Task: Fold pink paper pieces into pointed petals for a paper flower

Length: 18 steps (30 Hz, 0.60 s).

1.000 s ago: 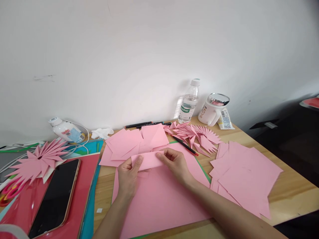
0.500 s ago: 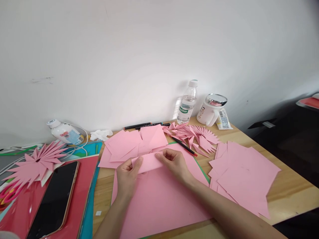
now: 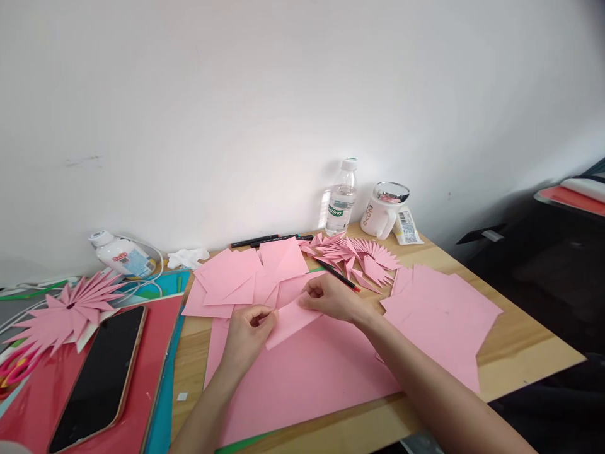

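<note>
A small folded strip of pink paper (image 3: pixel 292 323) hangs tilted between my hands, above a large pink sheet (image 3: pixel 307 378). My left hand (image 3: pixel 250 331) pinches its left edge between thumb and fingers. At the upper right end, my right hand (image 3: pixel 328 296) grips the strip with curled fingers. Behind my hands lie pink paper squares (image 3: pixel 234 277). Folded pink pieces (image 3: pixel 362 255), partly joined in a fan, sit behind my right hand, with a black pen (image 3: pixel 336 275) beside them. More pink squares (image 3: pixel 439 315) are spread on the right.
A water bottle (image 3: pixel 341 198) and a white mug (image 3: pixel 384 211) stand by the wall. On the left are a phone (image 3: pixel 99 378), a pink paper star (image 3: pixel 70 306), scissors (image 3: pixel 19 369) and a white bottle (image 3: pixel 123 253). The wooden table (image 3: pixel 534 340) ends at the right.
The strip has turned from nearly level to slanted, its left end lower. My left hand has shifted slightly right along it. The view has swung a little to the right.
</note>
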Available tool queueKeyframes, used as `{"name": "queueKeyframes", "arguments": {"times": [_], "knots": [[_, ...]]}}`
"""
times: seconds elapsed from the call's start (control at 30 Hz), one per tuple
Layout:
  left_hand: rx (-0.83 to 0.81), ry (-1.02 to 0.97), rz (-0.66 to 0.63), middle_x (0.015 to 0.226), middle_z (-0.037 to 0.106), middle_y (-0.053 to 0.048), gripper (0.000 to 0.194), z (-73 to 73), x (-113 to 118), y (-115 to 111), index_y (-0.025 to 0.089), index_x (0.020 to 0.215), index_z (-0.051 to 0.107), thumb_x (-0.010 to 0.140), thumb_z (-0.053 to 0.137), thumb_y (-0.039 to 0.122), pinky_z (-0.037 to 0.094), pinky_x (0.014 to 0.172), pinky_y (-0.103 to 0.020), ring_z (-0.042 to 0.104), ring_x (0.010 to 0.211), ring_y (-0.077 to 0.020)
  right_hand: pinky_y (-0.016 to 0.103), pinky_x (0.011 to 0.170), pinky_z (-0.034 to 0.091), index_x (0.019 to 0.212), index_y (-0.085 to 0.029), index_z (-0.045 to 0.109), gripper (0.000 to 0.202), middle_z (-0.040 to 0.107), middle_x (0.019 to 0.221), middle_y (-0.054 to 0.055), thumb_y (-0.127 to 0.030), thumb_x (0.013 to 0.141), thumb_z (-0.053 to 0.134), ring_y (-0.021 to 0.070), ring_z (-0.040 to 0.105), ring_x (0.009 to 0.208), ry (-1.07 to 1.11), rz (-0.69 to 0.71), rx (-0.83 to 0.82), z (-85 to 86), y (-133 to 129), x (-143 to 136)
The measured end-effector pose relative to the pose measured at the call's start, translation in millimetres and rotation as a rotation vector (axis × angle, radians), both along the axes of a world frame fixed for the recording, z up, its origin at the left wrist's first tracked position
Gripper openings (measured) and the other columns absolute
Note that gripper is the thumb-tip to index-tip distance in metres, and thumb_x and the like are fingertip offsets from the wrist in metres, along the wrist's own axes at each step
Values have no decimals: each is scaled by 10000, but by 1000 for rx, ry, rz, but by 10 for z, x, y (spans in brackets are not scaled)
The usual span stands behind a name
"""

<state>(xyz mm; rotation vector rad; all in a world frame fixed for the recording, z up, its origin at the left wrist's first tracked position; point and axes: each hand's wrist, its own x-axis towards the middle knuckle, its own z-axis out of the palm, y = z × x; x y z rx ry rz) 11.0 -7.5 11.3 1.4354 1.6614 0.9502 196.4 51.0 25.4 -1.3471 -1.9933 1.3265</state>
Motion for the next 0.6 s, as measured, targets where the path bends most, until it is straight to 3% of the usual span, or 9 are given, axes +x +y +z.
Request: {"name": "queueKeyframes", "arguments": {"times": [0.17,0.3,0.43,0.6], "knots": [[-41,46,-75,578,620,-25,225,28,67,-37,144,559,654,651,562,328,395,529,-250,530,574,-159,200,457,266,613,-145,548,103,502,556,-22,-214,674,502,85,430,511,-276,47,19,74,-79,63],[-52,126,-130,526,596,-23,224,-57,117,-83,151,518,640,654,545,301,372,493,-256,517,524,-156,209,509,314,654,-130,613,98,615,657,44,-184,666,532,123,525,601,-471,61,82,18,-162,66],[-18,180,-110,642,643,-35,182,-167,152,-151,155,732,695,680,537,229,404,536,-260,554,584,-162,242,578,358,722,-139,651,147,666,786,102,-167,685,512,196,594,731,-571,52,120,1,-281,10],[114,516,-249,655,543,-33,248,-139,213,-239,172,689,666,754,434,115,378,566,-270,509,600,-151,307,676,398,862,-130,651,223,649,951,158,-189,753,465,270,601,886,-681,51,168,15,-394,-47]]}}
